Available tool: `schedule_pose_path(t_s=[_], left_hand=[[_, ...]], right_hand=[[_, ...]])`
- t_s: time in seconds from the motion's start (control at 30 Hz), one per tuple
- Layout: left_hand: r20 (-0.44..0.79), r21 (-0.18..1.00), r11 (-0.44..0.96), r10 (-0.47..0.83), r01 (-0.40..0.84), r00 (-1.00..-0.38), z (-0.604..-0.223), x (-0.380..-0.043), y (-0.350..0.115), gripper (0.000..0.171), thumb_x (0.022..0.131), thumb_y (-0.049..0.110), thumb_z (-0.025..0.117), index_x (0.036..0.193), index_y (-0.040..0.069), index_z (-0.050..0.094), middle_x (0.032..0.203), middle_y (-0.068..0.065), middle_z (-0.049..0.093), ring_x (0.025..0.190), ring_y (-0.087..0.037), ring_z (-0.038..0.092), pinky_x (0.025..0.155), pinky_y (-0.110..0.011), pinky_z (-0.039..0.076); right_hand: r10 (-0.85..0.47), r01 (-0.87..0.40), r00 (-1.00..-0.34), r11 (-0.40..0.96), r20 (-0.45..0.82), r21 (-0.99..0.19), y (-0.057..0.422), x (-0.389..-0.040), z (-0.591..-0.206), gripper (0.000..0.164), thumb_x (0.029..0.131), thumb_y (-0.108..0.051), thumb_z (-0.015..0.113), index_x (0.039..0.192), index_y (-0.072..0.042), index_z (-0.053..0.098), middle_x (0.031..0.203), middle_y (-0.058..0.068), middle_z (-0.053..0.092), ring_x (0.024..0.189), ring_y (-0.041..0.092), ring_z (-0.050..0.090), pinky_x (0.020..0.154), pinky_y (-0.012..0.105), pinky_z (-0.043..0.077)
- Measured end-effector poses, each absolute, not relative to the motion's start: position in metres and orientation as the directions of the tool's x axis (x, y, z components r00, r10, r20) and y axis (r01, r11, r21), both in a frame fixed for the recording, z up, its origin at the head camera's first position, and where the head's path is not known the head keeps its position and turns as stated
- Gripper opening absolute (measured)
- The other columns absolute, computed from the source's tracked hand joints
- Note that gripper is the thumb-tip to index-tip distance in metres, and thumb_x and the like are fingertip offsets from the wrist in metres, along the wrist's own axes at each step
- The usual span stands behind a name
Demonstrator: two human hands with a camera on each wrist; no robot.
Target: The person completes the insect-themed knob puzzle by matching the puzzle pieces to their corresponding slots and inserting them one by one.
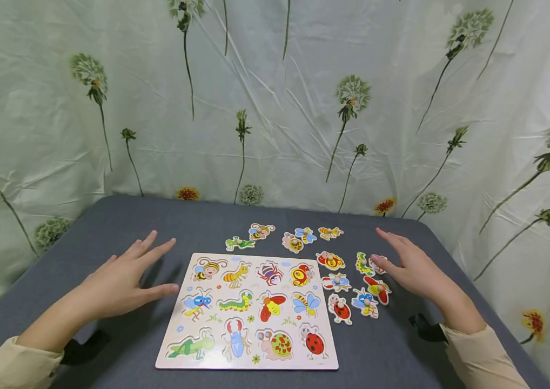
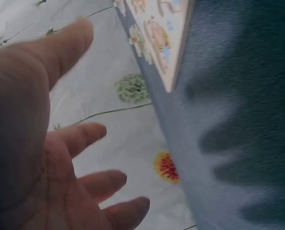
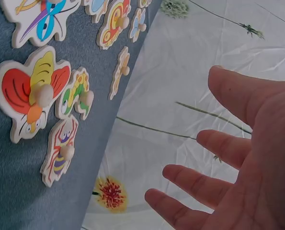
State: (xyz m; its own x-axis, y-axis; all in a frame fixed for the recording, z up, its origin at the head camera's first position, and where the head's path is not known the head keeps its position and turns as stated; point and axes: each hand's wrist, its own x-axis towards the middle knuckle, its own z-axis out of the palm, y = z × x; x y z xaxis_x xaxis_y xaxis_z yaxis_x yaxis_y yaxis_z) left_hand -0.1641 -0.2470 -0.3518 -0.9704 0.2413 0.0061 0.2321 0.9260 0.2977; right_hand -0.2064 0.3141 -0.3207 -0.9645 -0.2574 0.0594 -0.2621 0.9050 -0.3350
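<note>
A wooden insect puzzle board [image 1: 214,316] lies flat on the dark table, printed with insect pictures in shallow recesses. My left hand [image 1: 119,281] hovers beside its left edge, fingers spread and holding nothing. On the other side, my right hand [image 1: 416,267] is held up with straight, spread fingers near the loose pieces. Closest to it are a spider piece [image 3: 61,152], a green caterpillar piece [image 3: 75,95] and a red-winged firefly piece [image 3: 33,93], each with a round wooden knob. A ladybug piece [image 1: 340,309] and a mosquito piece [image 1: 365,303] lie right of the board.
Beyond the board lie a grasshopper piece [image 1: 240,243], a bee piece [image 1: 261,232], a snail piece [image 1: 292,242] and several others. The grey tablecloth [image 1: 158,216] ends at a pale curtain [image 1: 275,108] printed with dandelions.
</note>
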Motion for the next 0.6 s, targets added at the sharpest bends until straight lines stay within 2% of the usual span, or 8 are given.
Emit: schedule_pose_path(t_s=[0.2, 0.6], left_hand=[[-0.049, 0.387, 0.876, 0.332, 0.289, -0.942, -0.367, -0.161, -0.254, 0.115, 0.079, 0.078, 0.079, 0.171, 0.027, 0.032, 0.177, -0.028, 0.02, 0.157, -0.062, 0.025, 0.109, -0.09, 0.024], [-0.212, 0.487, 0.825, 0.43, 0.287, -0.878, -0.378, -0.162, -0.259, 0.127, 0.069, 0.063, 0.095, 0.172, 0.024, 0.03, 0.177, -0.031, 0.014, 0.157, -0.067, 0.011, 0.109, -0.093, 0.014]], right_hand=[[-0.286, -0.284, -0.957, 0.885, 0.05, -0.369, 0.308, -0.216, -0.321, 0.076, 0.109, -0.042, 0.063, 0.168, -0.005, 0.034, 0.164, 0.034, 0.04, 0.148, 0.057, 0.041, 0.11, 0.076, 0.043], [-0.338, -0.298, -0.941, 0.838, -0.004, -0.458, 0.278, -0.242, -0.321, 0.071, 0.111, -0.044, 0.059, 0.167, -0.007, 0.037, 0.166, 0.029, 0.044, 0.147, 0.055, 0.047, 0.11, 0.071, 0.047]])
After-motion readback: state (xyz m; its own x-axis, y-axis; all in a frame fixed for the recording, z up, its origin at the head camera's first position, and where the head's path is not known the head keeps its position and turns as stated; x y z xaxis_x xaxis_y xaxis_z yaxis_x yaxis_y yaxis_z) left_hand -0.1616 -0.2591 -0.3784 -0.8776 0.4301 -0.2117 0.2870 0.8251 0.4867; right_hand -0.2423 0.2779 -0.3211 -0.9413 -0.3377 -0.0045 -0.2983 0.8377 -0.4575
